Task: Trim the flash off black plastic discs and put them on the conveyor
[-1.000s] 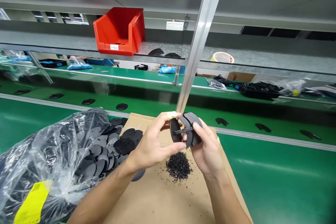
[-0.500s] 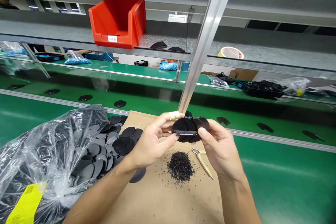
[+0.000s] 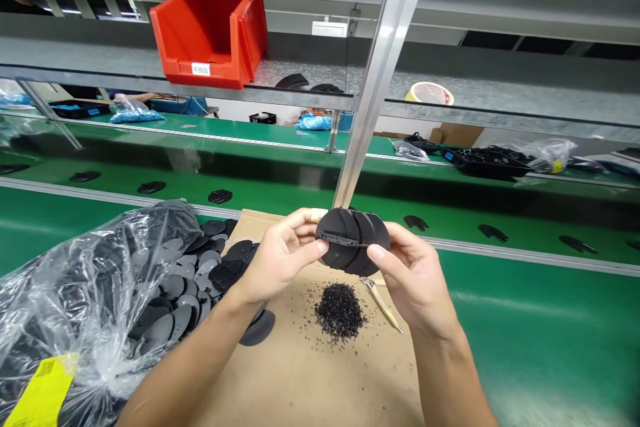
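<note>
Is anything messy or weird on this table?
Yes, a bit: a heap of tiny black bits sits on the brown sheet, with some scattered around it, like a spill. Black discs also lie loose by the plastic bag, jumbled and overlapping. The held black piece shows no clear damage.

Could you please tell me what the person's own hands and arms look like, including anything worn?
The left hand has a narrow, pale yellow band, perhaps tape, around one finger. The right hand shows nothing worn. No gloves, sleeves or watch are visible on either side.
</note>
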Demonstrator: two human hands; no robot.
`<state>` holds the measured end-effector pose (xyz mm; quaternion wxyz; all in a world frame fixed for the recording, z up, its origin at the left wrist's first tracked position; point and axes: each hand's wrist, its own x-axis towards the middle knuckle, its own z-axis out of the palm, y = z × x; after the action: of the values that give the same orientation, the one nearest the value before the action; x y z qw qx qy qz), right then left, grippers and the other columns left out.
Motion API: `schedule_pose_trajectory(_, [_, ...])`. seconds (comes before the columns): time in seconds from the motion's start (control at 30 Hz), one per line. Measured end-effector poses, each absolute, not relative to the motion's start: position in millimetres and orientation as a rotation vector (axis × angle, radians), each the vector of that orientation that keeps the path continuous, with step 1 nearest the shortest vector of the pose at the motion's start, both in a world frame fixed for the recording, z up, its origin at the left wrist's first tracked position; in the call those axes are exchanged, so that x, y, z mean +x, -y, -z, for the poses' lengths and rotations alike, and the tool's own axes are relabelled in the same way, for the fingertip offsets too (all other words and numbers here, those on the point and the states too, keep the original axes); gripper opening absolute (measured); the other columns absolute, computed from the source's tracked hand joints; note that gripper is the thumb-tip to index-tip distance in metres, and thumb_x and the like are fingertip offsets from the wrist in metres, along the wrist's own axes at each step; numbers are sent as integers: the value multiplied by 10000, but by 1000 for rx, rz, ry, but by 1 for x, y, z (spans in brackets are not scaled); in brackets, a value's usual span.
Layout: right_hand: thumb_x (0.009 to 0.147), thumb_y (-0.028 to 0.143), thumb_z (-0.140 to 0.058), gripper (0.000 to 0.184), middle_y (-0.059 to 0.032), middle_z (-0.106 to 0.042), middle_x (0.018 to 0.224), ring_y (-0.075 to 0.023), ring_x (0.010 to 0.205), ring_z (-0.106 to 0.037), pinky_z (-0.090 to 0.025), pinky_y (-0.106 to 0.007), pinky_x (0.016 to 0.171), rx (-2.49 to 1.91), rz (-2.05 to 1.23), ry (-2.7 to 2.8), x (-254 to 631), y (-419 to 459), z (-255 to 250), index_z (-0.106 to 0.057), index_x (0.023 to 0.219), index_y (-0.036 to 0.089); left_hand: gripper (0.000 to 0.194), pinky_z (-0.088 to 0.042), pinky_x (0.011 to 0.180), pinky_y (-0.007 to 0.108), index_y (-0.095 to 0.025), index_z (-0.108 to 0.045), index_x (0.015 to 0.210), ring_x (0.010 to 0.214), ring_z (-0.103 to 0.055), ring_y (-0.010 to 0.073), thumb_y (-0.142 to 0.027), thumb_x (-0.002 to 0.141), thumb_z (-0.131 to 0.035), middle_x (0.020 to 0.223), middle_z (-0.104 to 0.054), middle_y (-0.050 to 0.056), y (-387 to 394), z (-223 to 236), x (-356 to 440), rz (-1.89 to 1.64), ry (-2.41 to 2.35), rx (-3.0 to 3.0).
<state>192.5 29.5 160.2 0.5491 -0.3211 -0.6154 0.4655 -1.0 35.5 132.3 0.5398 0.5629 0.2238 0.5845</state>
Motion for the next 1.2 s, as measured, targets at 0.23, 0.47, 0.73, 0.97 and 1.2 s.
schedule_pose_trajectory(0.23, [802, 454, -814, 323, -63, -742, 1027, -242, 956, -704, -617, -369, 818, -765, -1117, 1464, 191, -31, -159, -753, 1035, 237, 274, -608, 681, 252, -148, -667, 1130, 826, -723, 179, -238, 877, -721, 987, -749, 86, -39, -132, -1, -1328, -489, 1246])
schedule_pose_trajectory(0.47, [788, 467, -824, 355, -68, -745, 1021, -251, 962, -705, -614, -379, 840, -771, -1142, 1466, 193, -30, -159, -762, 1052, 238, 292, -613, 669, 244, -161, -679, 1142, 812, -722, 171, -236, 865, -732, 983, -750, 78, -39, -134, -2, -1321, -491, 1209])
schedule_pose_trajectory(0.73, [800, 450, -819, 312, -63, -746, 974, -227, 863, -703, -616, -386, 825, -767, -1153, 1472, 193, -30, -162, -777, 1026, 239, 328, -606, 602, 260, -154, -701, 1107, 694, -672, 146, -317, 830, -766, 958, -731, 76, -40, -134, -2, -1311, -507, 1160])
schedule_pose_trajectory(0.97, [798, 427, -813, 258, -53, -720, 837, -172, 686, -626, -563, -307, 590, -796, -1077, 1448, 195, -35, -162, -786, 956, 225, 189, -542, 576, 183, -144, -728, 841, 675, -586, 96, -325, 817, -780, 828, -668, 32, -37, -136, -2, -1383, -569, 1242])
schedule_pose_trajectory(1.2, [790, 363, -805, 152, -29, -652, 755, -140, 622, -528, -471, -295, 543, -817, -978, 1438, 196, -35, -163, -785, 829, 217, 176, -448, 532, 207, -167, -771, 853, 561, -507, 86, -342, 854, -752, 626, -568, -6, -37, -132, -3, -1451, -730, 1348])
